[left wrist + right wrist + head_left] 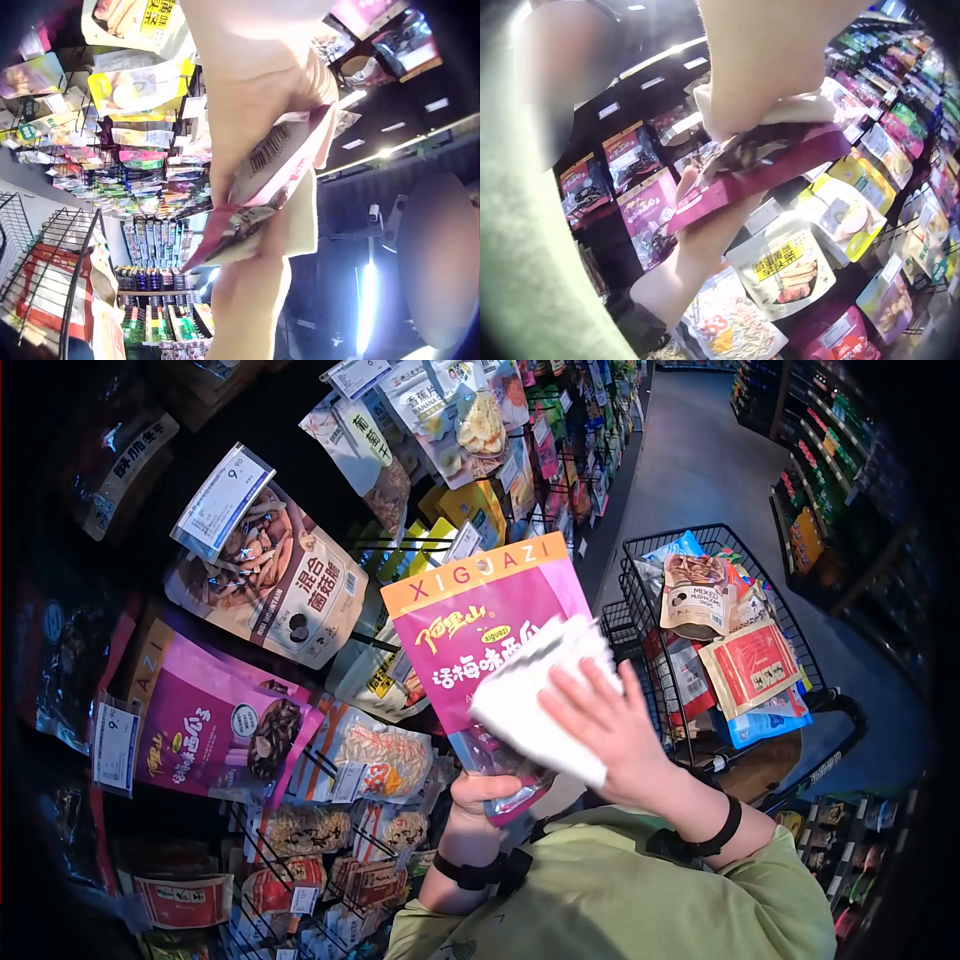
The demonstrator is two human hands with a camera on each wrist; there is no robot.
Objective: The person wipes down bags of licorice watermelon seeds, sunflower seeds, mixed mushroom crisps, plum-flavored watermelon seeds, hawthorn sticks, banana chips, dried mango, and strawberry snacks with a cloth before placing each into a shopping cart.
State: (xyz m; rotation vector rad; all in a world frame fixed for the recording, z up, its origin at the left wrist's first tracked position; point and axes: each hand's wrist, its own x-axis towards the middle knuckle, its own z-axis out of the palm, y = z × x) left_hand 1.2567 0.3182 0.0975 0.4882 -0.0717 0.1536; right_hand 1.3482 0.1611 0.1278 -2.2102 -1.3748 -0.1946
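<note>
My left hand grips a pink bag of melon seeds at its lower edge, thumb across the front. The bag is tilted and has an orange top band. Against its front lies a white cloth, covering part of the lettering. My right hand rests flat on that cloth with its fingers extended. In the right wrist view the cloth sits between the palm and the bag. The left wrist view shows the bag's barcode side against the left hand.
Hanging snack bags fill the rack on the left, including a similar pink bag and a mushroom crisps bag behind a price tag. To the right stands a black wire cart loaded with bags. An aisle floor runs beyond.
</note>
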